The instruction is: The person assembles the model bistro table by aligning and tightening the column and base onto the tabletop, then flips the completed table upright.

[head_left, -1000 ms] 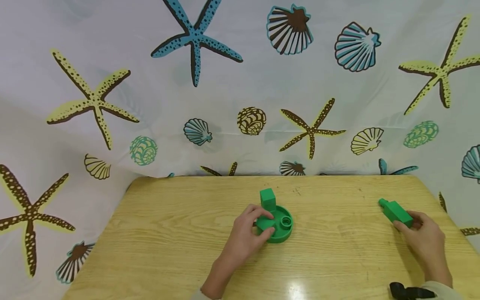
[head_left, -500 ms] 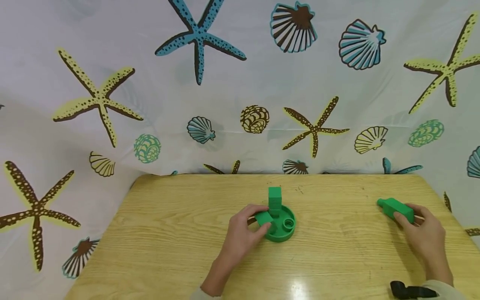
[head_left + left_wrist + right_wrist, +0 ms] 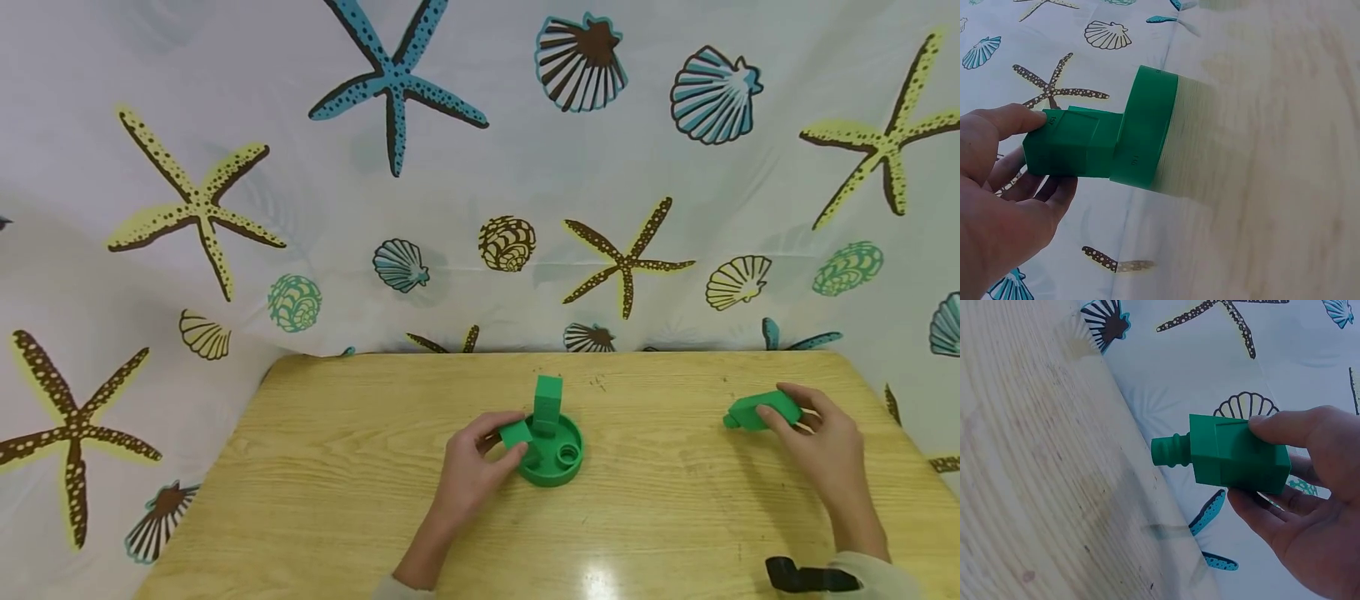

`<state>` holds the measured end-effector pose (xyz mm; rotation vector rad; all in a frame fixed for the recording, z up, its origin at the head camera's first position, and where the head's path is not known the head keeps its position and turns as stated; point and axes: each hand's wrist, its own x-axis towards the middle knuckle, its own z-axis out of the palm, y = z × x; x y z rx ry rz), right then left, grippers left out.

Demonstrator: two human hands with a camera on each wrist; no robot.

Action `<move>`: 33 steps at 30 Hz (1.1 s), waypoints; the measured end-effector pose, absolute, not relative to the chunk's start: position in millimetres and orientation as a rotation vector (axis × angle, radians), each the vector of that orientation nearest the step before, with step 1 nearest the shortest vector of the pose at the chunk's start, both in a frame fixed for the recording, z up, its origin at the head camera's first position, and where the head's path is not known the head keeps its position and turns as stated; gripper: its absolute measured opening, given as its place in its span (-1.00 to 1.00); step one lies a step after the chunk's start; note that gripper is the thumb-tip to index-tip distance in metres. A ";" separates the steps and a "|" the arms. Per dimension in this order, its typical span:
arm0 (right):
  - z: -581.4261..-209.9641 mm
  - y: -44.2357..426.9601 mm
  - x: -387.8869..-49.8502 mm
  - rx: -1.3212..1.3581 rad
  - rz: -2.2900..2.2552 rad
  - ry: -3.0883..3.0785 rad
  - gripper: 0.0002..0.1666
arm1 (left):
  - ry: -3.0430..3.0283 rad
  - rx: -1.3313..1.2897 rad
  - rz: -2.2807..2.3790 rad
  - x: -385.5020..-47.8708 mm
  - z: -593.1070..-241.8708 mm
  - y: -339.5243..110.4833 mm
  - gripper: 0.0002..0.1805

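A round green base [image 3: 551,478] with a raised rim stands on the table, with a ring-shaped socket [image 3: 567,455] at its right side. Toward its back a tall green block [image 3: 548,402] stands upright. My left hand [image 3: 467,468] pinches another green block [image 3: 516,433] between thumb and fingers at the base's left side; whether that block is seated in the base I cannot tell. Well to the right, my right hand [image 3: 828,442] holds a green block with a ridged peg [image 3: 1171,451], raised off the table. The peg points left, and the fingers hide part of the block [image 3: 1241,453].
The wooden table [image 3: 360,425] runs back to a white curtain [image 3: 450,192] printed with starfish and shells. A black strap [image 3: 813,577] lies at my right wrist. Light glares off the table's front.
My left hand has drawn its block a little leftward, toward the rim of the base. The right hand has turned its pegged block and brought it left.
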<state>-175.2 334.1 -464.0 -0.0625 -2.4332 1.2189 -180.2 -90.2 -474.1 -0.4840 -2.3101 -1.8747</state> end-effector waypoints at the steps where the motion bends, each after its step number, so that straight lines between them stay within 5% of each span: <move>1: -462.4 331.0 -175.1 -0.039 1.230 -2.432 -0.39 | -2.310 -0.485 -1.880 -180.5 -474.4 -90.6 -0.62; 33: -441.2 245.2 -180.9 0.394 1.480 -2.277 -0.52 | -2.268 -0.492 -1.876 -181.4 -475.7 -89.8 -0.62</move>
